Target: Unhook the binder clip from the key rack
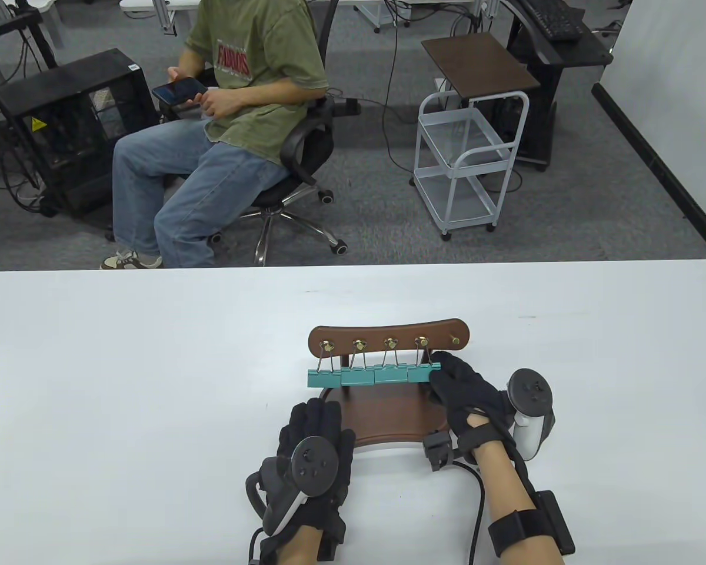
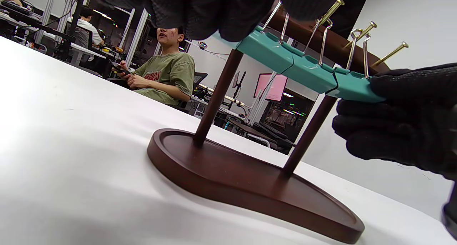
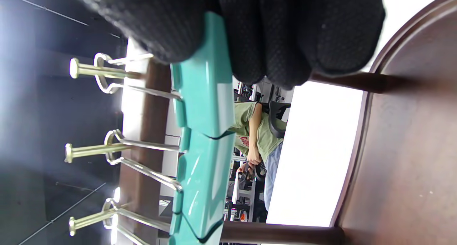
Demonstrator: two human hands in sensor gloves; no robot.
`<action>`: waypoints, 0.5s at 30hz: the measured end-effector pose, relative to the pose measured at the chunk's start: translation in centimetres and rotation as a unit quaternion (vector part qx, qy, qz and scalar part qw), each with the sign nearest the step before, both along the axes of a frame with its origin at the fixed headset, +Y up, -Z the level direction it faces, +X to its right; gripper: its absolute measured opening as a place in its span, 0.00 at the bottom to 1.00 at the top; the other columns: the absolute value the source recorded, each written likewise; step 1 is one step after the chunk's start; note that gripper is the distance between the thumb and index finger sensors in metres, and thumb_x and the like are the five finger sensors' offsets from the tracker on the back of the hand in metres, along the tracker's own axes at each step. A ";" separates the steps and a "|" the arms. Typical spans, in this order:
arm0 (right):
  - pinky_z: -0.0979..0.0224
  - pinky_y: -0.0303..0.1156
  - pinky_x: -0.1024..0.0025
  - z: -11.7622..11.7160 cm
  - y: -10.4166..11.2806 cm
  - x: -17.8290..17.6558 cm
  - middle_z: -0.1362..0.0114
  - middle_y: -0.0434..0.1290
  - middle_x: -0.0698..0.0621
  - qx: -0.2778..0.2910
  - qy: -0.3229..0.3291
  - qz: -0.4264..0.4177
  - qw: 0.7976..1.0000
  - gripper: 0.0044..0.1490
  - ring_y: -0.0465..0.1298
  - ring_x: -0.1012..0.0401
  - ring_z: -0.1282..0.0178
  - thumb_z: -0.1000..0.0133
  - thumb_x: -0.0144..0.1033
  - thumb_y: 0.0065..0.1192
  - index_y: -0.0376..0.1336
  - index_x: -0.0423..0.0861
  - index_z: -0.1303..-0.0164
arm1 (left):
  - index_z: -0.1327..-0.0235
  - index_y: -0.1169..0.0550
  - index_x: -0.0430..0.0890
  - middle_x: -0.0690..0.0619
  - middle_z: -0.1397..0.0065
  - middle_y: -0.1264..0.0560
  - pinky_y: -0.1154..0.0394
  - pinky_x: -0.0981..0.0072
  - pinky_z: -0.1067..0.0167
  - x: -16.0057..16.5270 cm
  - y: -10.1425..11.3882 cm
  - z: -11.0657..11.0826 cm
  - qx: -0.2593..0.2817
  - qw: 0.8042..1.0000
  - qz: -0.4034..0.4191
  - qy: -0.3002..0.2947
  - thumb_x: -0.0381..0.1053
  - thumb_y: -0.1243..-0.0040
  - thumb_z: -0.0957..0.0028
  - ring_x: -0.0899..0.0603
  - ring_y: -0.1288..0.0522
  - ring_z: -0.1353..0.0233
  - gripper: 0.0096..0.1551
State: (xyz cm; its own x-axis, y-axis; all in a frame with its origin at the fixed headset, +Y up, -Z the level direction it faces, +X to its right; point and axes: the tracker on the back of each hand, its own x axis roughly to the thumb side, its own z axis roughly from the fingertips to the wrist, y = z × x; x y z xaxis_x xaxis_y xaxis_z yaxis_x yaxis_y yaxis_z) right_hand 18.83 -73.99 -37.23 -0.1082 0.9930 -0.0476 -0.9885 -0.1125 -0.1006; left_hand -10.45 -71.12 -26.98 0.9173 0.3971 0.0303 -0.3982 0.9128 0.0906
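Note:
A brown wooden key rack [image 1: 388, 336] stands on an oval base [image 1: 388, 421]. Several teal binder clips [image 1: 359, 376] hang side by side from its brass pegs; the far right peg [image 1: 456, 339] is bare. My right hand [image 1: 438, 368] grips the rightmost clip [image 1: 420, 373], which still hangs by its wire loop on its peg. The right wrist view shows the fingers [image 3: 285, 34] around that clip [image 3: 205, 77]. The left wrist view shows the same grip [image 2: 375, 91] on the clip [image 2: 351, 89]. My left hand [image 1: 316, 412] lies palm down by the base's left edge, holding nothing.
The rack sits near the front middle of a white table [image 1: 123, 365]. Beyond the far edge a person [image 1: 235, 118] sits on an office chair, with a white wire trolley [image 1: 465, 165] further right.

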 end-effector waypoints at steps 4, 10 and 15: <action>0.42 0.79 0.54 0.0 0.1 0.2 0.39 0.77 0.40 0.006 0.000 -0.007 1.000 0.35 0.79 0.45 0.42 0.56 0.44 0.68 0.64 0.49 0.38 | 0.21 0.32 0.54 0.51 0.14 0.38 0.42 0.42 0.25 0.0 0.0 0.0 0.000 1.000 0.000 0.000 0.64 0.54 0.42 0.39 0.43 0.15 0.36; 0.42 0.79 0.54 -0.1 0.2 0.4 0.38 0.77 0.40 0.015 0.006 -0.022 1.000 0.35 0.79 0.45 0.42 0.56 0.44 0.69 0.64 0.49 0.38 | 0.20 0.32 0.55 0.51 0.14 0.38 0.42 0.42 0.25 0.0 0.0 0.0 -0.001 1.000 -0.001 0.000 0.64 0.54 0.42 0.39 0.43 0.15 0.36; 0.42 0.79 0.55 0.0 0.3 0.3 0.38 0.77 0.40 0.016 0.009 -0.027 0.999 0.35 0.79 0.45 0.42 0.57 0.43 0.70 0.64 0.49 0.38 | 0.21 0.32 0.54 0.51 0.14 0.38 0.41 0.42 0.25 0.0 0.0 0.0 -0.001 1.000 -0.003 0.001 0.65 0.54 0.42 0.39 0.43 0.15 0.36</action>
